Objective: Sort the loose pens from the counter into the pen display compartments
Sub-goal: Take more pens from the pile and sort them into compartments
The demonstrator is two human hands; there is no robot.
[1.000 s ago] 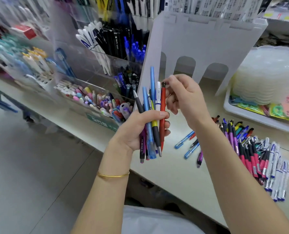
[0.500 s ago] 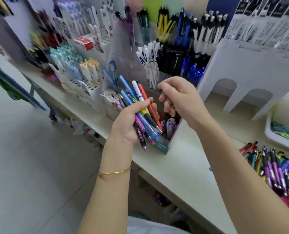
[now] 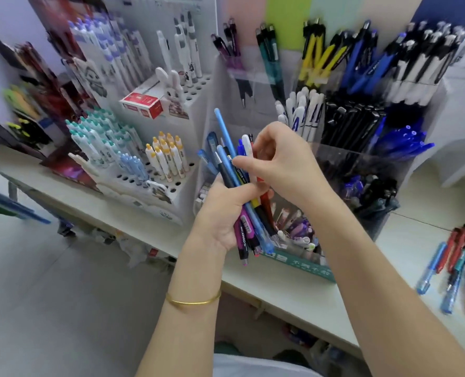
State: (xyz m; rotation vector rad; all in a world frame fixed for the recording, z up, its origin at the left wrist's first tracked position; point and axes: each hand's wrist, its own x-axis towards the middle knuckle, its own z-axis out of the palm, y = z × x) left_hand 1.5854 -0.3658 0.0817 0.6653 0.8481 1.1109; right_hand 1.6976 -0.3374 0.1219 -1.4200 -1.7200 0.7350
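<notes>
My left hand (image 3: 220, 213) grips a bundle of pens (image 3: 243, 232) in blue, black, purple, red and white, held upright and tilted left in front of the displays. My right hand (image 3: 285, 164) is at the top of the bundle with its fingers curled. Its thumb and index finger pinch one pen among the tops; which pen is unclear. Behind my hands stands the clear acrylic pen display (image 3: 362, 164), its compartments holding white, black, blue, yellow and teal pens. Several loose pens (image 3: 460, 268) lie on the counter (image 3: 294, 289) at the right edge.
A white rack with round holes (image 3: 182, 170) holds teal, yellow and pale blue capped pens at the left. A red box (image 3: 144, 103) and a rabbit figure (image 3: 171, 88) sit on a higher rack. A low green-fronted tray (image 3: 299, 263) of small items stands below my hands.
The view has swung left and closer to the displays. My right hand has moved from beside the bundle onto the pen tops. My left hand still holds the bundle, now tilted left.
</notes>
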